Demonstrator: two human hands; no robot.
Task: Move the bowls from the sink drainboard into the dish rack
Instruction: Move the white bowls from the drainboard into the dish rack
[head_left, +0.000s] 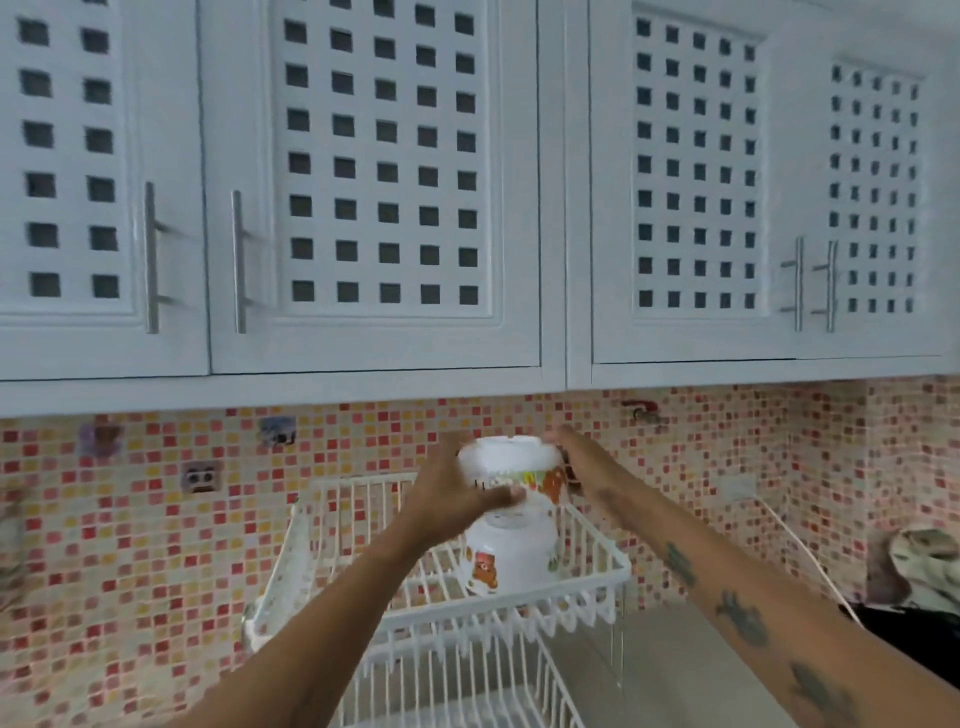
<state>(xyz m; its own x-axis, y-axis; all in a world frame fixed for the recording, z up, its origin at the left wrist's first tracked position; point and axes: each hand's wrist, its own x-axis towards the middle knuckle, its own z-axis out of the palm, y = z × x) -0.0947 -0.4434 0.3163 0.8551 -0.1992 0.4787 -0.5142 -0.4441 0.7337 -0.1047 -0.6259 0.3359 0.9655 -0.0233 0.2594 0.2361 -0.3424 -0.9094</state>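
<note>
A white bowl (511, 460) with bear pictures is held upside down between both hands, just above the top tier of the white wire dish rack (597, 558). My left hand (457, 493) grips its near left side and my right hand (576, 457) presses its right side. Below it, a second white bear-print bowl (511, 556) sits upside down inside the rack's top tier. The held bowl hovers right over the base of that one; I cannot tell if they touch. The sink drainboard is out of view.
White upper cabinets (384, 182) with square cut-outs hang close overhead. A red and yellow mosaic backsplash (130, 545) runs behind the rack. The rack's lower tier (467, 691) sits on a grey counter (665, 670). Crumpled cloth (919, 566) lies at the right.
</note>
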